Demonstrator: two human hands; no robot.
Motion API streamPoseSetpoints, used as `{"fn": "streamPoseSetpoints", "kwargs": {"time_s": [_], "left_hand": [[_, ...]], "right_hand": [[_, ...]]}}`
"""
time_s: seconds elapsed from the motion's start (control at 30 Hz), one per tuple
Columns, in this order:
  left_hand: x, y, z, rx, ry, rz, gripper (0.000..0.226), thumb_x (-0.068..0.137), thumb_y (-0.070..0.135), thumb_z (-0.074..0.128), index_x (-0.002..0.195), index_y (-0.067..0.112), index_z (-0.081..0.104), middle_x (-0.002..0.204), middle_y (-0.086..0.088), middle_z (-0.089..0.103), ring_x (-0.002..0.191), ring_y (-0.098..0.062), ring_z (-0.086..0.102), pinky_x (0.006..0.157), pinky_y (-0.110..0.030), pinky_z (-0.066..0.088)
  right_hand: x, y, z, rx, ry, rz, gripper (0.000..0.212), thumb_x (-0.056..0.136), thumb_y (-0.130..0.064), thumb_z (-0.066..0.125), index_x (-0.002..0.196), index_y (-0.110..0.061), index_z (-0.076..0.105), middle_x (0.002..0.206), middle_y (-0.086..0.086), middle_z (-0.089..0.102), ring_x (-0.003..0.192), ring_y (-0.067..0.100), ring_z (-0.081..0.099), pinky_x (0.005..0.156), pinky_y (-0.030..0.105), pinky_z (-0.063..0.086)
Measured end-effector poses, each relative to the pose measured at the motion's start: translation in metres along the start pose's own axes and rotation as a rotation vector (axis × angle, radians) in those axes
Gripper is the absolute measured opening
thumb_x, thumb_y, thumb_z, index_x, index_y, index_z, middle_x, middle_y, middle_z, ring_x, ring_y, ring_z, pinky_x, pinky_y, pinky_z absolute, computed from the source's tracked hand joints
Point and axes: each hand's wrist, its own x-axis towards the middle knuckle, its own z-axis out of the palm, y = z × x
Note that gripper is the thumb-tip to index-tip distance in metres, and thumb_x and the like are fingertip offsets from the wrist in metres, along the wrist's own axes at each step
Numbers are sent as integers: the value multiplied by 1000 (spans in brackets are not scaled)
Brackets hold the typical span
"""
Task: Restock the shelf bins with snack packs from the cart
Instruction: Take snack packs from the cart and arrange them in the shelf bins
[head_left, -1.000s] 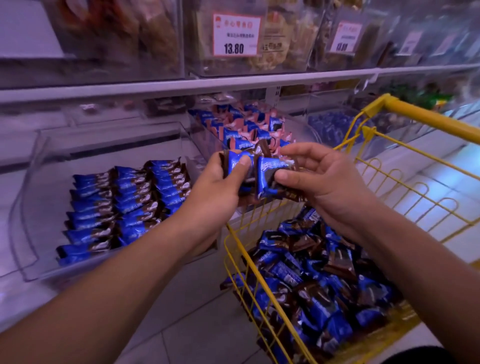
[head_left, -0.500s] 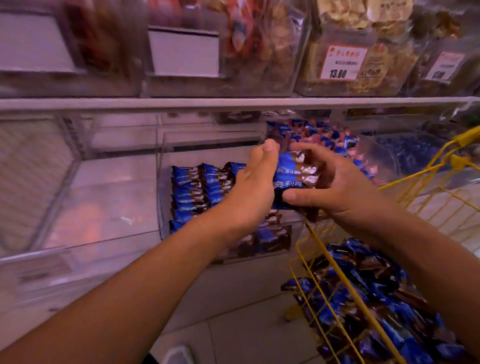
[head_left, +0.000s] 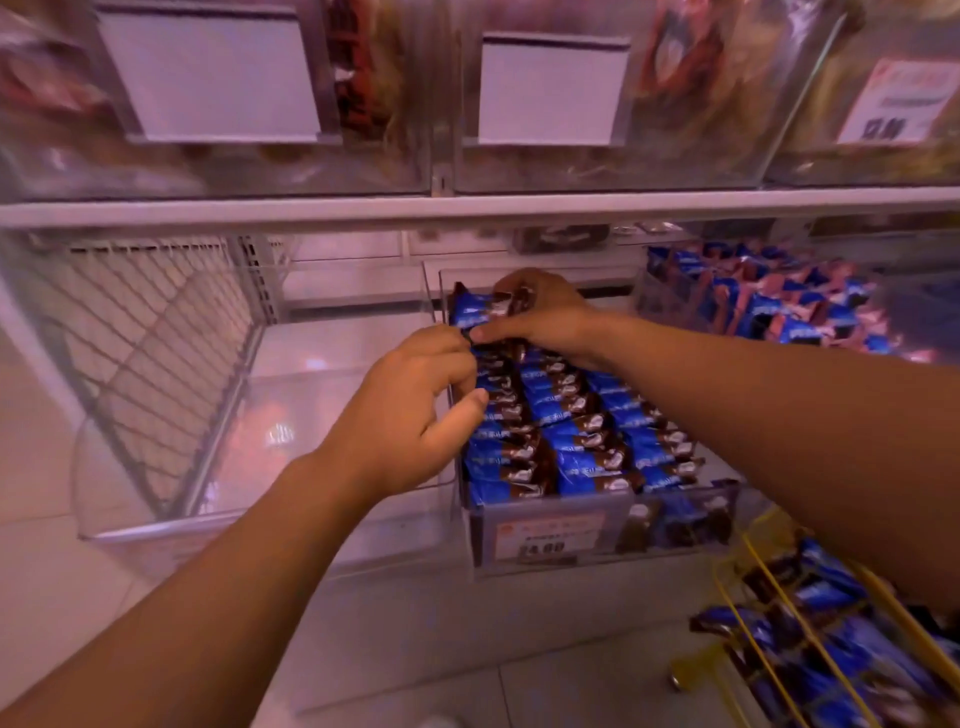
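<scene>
My right hand (head_left: 540, 312) gripped several blue snack packs (head_left: 480, 314) at the back of the clear bin (head_left: 597, 540), already holding rows of them. My left hand (head_left: 410, 415), fingers curled, pinched one pack's end; the yellow cart (head_left: 810, 649) held more.

Dim, pink-purple cast throughout. Wide-angle bending curves the white metal shelf edge (head_left: 467, 208). Upper clear plastic bins (head_left: 597, 171) are smeared by blur; soft glare spots the empty clear bin's floor (head_left: 280, 431).

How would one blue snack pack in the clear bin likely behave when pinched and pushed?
The blue snack packs look glossy, so probably slippery. The right hand grips several together, so each is likely light. Flat wrappers overlapping in rows seem unlikely to roll.
</scene>
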Motion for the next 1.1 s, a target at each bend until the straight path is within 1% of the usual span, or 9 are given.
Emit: {"fn": "streamPoseSetpoints", "kwargs": {"time_s": [0.1,0.27,0.47,0.6,0.73,0.8,0.9,1.0,1.1], "left_hand": [[0,0,3,26,27,11,24,83,28,47,67,11,49,78,0,52,81,-16,47,72,-31,39],[-1,5,3,56,47,-36,26,84,29,45,66,11,48,75,-4,54,79,-18,47,70,-35,40],[1,7,-2,69,2,-38,19,77,17,57,61,12,49,69,0,50,74,-17,45,67,-31,34],[5,13,-9,58,5,-98,18,76,23,60,62,11,58,68,3,56,72,-15,50,67,-29,34],[18,49,-8,43,188,-90,19,77,27,58,68,12,65,68,2,62,69,-14,56,66,-29,40],[33,80,5,30,242,-9,13,78,25,58,69,18,64,66,7,59,67,-9,54,65,-26,38],[55,140,45,-5,78,187,15,79,30,58,72,18,64,71,4,64,69,-17,59,66,-32,45],[75,197,97,1,-220,329,22,80,39,55,80,20,67,83,1,68,82,-24,63,73,-38,51],[87,229,149,146,-524,361,31,82,49,60,94,22,67,98,-3,69,96,-27,63,80,-37,52]], "right_hand": [[15,6,5,-354,-142,-246,70,65,-36,91,125,-15,61,121,4,63,112,20,59,100,38,48],[25,11,3,-994,-174,-587,76,86,-63,59,145,-16,46,150,10,41,129,32,40,105,44,39],[7,19,21,-1077,-193,-472,84,94,-67,36,158,-18,14,164,5,13,148,33,10,118,48,20],[-8,-10,5,-1001,-190,-359,93,91,-70,40,159,-20,0,167,5,-3,152,30,-4,123,47,11],[-62,-44,-69,-944,-114,-339,71,95,-58,50,147,-11,42,153,19,37,142,33,34,115,42,32],[-116,-42,-122,-917,-61,-375,47,94,-53,55,109,-12,72,107,17,69,101,26,64,86,33,49],[-203,-27,-193,-917,-138,-84,49,93,-50,58,72,-8,69,61,9,60,60,19,58,59,28,42],[-259,12,-226,-1058,-508,401,42,81,-57,70,103,-21,72,92,-5,66,87,15,62,83,32,52],[-286,59,-224,-867,-701,775,65,68,-47,87,122,-24,60,116,2,62,100,25,66,80,42,60]]}}
